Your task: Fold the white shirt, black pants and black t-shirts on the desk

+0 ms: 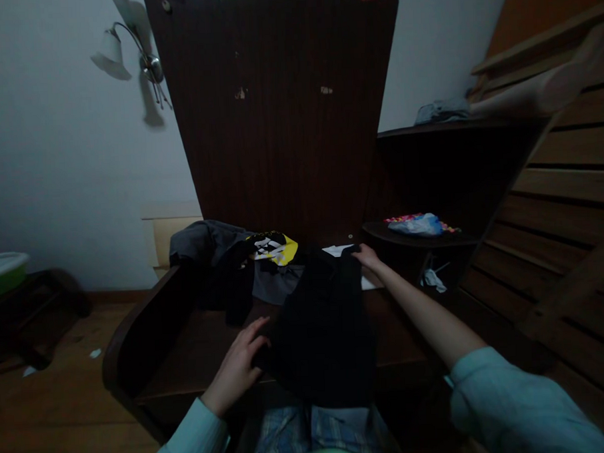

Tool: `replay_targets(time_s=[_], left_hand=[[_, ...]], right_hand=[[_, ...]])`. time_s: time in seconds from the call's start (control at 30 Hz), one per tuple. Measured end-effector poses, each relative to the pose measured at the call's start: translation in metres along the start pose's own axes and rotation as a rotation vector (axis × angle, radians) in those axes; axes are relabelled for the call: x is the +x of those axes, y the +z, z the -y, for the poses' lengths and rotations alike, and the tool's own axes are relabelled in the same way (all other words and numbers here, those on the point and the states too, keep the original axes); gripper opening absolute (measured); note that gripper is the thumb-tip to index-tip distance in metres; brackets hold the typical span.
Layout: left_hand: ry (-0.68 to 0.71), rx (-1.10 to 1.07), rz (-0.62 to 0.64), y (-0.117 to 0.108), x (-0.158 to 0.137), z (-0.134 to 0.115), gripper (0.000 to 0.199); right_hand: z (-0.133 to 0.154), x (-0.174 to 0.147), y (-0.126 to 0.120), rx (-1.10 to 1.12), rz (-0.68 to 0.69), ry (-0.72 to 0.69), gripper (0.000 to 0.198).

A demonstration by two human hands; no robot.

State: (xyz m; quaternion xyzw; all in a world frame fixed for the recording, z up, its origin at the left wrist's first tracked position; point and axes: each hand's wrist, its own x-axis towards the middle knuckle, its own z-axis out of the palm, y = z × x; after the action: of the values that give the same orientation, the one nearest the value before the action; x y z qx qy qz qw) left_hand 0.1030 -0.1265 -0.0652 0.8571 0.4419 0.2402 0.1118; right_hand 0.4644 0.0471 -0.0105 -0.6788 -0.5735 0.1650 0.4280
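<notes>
A black garment (pixel 326 332) lies spread over the dark wooden bench (pixel 187 358) and hangs past its front edge toward my lap. At the garment's far right corner, my right hand (pixel 367 257) has its fingers closed on the cloth. My left hand (pixel 242 359) is at the garment's near left edge, with fingers stretched out and apart; the thumb side touches or nearly touches the cloth. Behind and to the left sits a heap of dark grey and black clothes (pixel 207 247), with a yellow, black and white print (pixel 277 247) on one piece.
A tall dark panel (pixel 287 120) rises behind the bench. Corner shelves (pixel 412 238) at right carry a blue and white plastic bag (pixel 419 225). Wooden slats (pixel 571 195) stand far right. A wall lamp (pixel 114 54) and a green tub (pixel 4 276) are at left.
</notes>
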Motion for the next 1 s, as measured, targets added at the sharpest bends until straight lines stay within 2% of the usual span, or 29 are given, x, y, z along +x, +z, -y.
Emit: replay_targets(time_s=[0.1, 0.2, 0.33, 0.43, 0.5, 0.57, 0.67, 0.8, 0.87, 0.93, 1.0], left_hand=[[0.088, -0.021, 0.170, 0.005, 0.013, -0.017, 0.045], [0.094, -0.003, 0.269, 0.008, 0.025, -0.023, 0.059], [0.016, 0.058, 0.247, 0.014, 0.031, -0.022, 0.068], [0.000, 0.095, 0.232, 0.018, 0.031, -0.022, 0.068], [-0.004, 0.125, 0.225, 0.019, 0.031, -0.023, 0.065], [-0.014, 0.156, 0.226, 0.019, 0.033, -0.024, 0.064], [-0.019, 0.186, 0.240, 0.018, 0.038, -0.024, 0.064], [-0.026, 0.188, 0.247, 0.020, 0.041, -0.020, 0.065], [-0.028, 0.173, 0.236, 0.022, 0.041, -0.016, 0.066], [-0.016, 0.151, 0.221, 0.024, 0.040, -0.014, 0.065], [-0.004, 0.132, 0.207, 0.027, 0.040, -0.012, 0.064]], right_hand=[[0.020, 0.005, -0.012, -0.053, -0.025, -0.031, 0.017], [0.039, -0.015, -0.025, -0.094, -0.047, -0.262, 0.018], [0.039, -0.093, -0.043, -0.170, 0.028, -0.644, 0.022], [0.016, -0.167, -0.046, -0.198, 0.198, -0.920, 0.036], [-0.004, -0.207, -0.040, -0.222, 0.358, -1.024, 0.041], [-0.023, -0.233, -0.031, -0.228, 0.437, -1.055, 0.043], [-0.040, -0.247, -0.023, -0.204, 0.429, -1.011, 0.043], [-0.045, -0.242, -0.033, -0.121, 0.337, -0.861, 0.032], [-0.047, -0.230, -0.042, -0.092, 0.200, -0.690, 0.024], [-0.052, -0.213, -0.049, -0.077, 0.064, -0.461, 0.016], [-0.058, -0.194, -0.052, -0.081, 0.052, -0.235, 0.019]])
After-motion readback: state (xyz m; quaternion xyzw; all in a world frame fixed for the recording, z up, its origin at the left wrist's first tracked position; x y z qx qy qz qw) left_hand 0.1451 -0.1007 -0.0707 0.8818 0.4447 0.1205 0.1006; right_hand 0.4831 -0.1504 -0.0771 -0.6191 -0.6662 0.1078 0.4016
